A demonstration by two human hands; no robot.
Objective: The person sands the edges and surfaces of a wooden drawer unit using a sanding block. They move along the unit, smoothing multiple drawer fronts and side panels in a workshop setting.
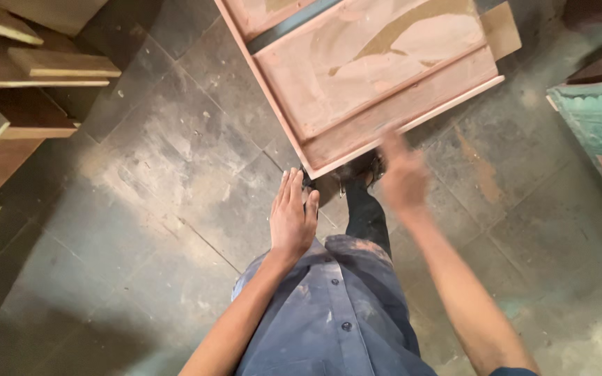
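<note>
Both hands hang empty — left hand (292, 216) flat, right hand (403, 175) blurred — near the wooden panel (371, 76) on the dusty tiled floor (175, 181).

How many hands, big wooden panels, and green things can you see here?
Hands: 2, the left hand flat and open, the right hand blurred near the panel's edge.
Big wooden panels: 1, the pinkish wooden panel on the stone floor.
Green things: 1, a green carved piece at the right edge.
Total: 4
</note>
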